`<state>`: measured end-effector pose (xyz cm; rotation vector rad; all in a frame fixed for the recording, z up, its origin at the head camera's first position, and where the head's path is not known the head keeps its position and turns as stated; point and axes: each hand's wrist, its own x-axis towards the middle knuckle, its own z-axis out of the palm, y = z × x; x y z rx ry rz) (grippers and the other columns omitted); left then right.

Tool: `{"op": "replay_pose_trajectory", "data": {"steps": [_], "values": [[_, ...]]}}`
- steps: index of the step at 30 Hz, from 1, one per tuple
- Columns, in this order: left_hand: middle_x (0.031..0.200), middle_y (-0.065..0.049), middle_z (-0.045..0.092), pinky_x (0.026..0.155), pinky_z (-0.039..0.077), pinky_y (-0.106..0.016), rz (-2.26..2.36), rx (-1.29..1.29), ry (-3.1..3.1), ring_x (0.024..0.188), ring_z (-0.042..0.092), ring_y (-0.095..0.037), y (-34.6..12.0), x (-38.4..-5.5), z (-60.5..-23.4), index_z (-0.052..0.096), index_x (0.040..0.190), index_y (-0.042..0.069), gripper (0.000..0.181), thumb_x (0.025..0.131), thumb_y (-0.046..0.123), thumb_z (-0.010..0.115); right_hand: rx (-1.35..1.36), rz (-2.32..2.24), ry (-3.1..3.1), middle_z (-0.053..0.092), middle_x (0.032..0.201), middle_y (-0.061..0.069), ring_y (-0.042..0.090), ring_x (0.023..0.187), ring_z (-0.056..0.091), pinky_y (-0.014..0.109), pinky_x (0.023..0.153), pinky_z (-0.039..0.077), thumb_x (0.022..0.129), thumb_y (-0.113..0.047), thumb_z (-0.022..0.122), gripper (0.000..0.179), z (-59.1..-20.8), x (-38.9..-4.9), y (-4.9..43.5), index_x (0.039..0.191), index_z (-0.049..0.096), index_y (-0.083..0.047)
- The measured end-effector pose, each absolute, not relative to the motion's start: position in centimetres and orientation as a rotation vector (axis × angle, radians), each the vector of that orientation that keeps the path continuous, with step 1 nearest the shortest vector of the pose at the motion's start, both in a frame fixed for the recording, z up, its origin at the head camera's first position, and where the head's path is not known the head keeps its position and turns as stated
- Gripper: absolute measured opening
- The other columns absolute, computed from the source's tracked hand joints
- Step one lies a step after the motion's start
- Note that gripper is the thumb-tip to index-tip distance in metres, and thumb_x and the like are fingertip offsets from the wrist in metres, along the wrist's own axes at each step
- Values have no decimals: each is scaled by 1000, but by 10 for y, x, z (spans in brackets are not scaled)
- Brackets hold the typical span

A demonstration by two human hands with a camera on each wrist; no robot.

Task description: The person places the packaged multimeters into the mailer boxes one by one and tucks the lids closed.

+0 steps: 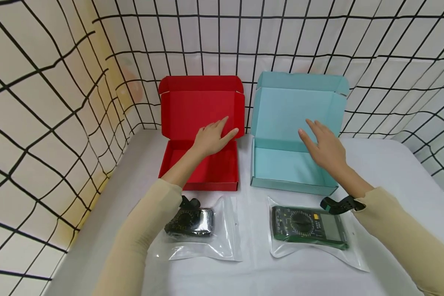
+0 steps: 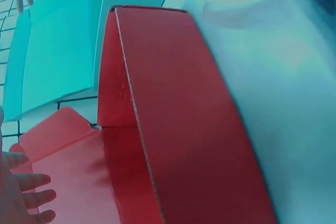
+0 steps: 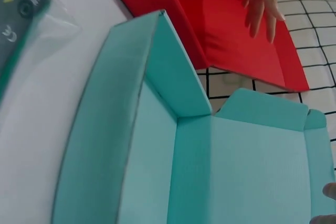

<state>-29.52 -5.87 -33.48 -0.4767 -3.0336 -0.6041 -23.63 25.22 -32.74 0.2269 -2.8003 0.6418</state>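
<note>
Two cardboard boxes stand side by side with their lids up: a red box [image 1: 200, 186] on the left and a light blue box [image 1: 288, 186] on the right. Over the red box hovers my left hand [image 1: 211, 139], its fingers extended and holding nothing. My right hand [image 1: 324, 148] is above the blue box, fingers also straight, nothing in it. Nearer to me, a dark multimeter [image 1: 192, 222] lies in a clear plastic bag, partly hidden by the left sleeve. A larger green multimeter [image 1: 303, 224] in another clear bag lies below the blue box, by the right wrist.
A white cloth [image 1: 251, 246] covers the table. Black wire grid panels [image 1: 214, 35] rise behind the boxes and along both sides, and the raised lids stand close to the back grid. Each wrist wears a black strap [image 1: 342, 204].
</note>
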Motion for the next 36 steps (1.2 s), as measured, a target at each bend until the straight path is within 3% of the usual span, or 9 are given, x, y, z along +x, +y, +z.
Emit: {"op": "replay_pose_trajectory", "data": {"steps": [15, 36], "values": [[145, -6, 34, 108, 20, -51, -583, -605, -3001, 131, 33, -27, -60, -264, -336, 20, 146, 20, 70, 89, 57, 36, 266, 763, -2733, 20, 150, 11, 37, 136, 19, 67, 97, 19, 95, -47, 35, 58, -335, -201, 264, 145, 22, -24], [145, -6, 35, 107, 25, -49, -493, -740, -3014, 131, 33, -26, -54, -228, -348, 20, 146, 22, 71, 88, 57, 40, 268, 877, -2726, 19, 150, 12, 38, 136, 19, 69, 94, 19, 96, -36, 40, 55, -356, -166, 278, 145, 22, -20]]}}
